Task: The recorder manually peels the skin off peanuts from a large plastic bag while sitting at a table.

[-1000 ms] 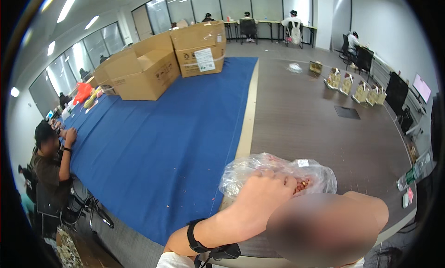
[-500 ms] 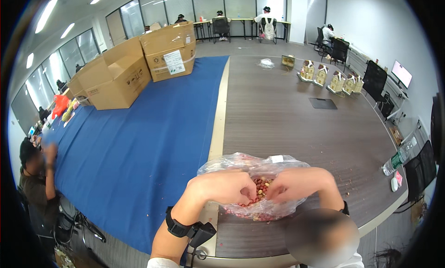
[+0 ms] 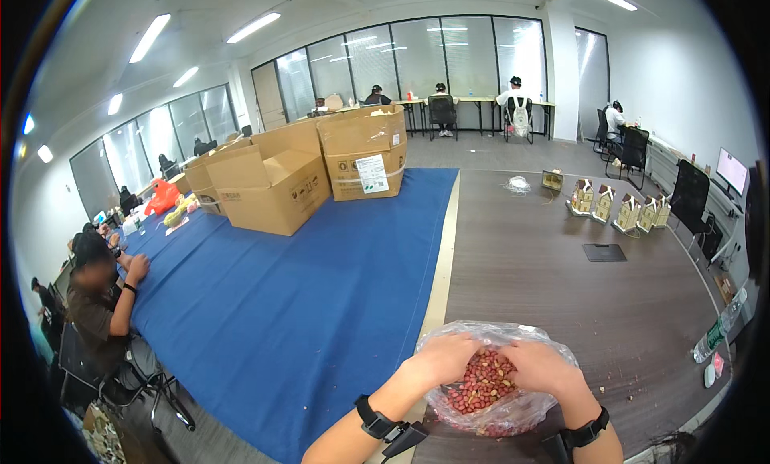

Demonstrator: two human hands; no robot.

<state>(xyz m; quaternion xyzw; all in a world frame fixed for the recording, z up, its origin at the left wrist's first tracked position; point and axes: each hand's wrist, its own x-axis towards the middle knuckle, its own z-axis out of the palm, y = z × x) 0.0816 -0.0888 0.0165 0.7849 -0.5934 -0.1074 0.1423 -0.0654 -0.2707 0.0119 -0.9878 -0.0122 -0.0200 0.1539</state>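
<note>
A clear plastic bag point(image 3: 553, 348) stands opened out at the table's near side, with a heap of reddish peanuts point(image 3: 485, 384) in it, a few paler than the rest. My left hand point(image 3: 451, 358) reaches over the left side of the bag's mouth, its fingers bent down at the peanuts. From the right, my right hand point(image 3: 539, 366) dips in at the opposite side, nearly facing the left. The fingertips of both are hidden against the nuts and the plastic, so their grip does not show. Black straps circle both wrists.
Small crumbs lie right of the bag, near a plastic bottle point(image 3: 719, 328). Toy houses point(image 3: 613, 206), a dark flat pad point(image 3: 604, 253) and a white cable bundle point(image 3: 517, 185) are farther back. Cardboard boxes point(image 3: 277, 187) stand on the blue cloth point(image 3: 321, 295). A person point(image 3: 100, 295) sits at left.
The view has swung left and up, so the bag appears farther right and lower. My hands have moved up and apart at the bag's mouth, and more peanuts show between them.
</note>
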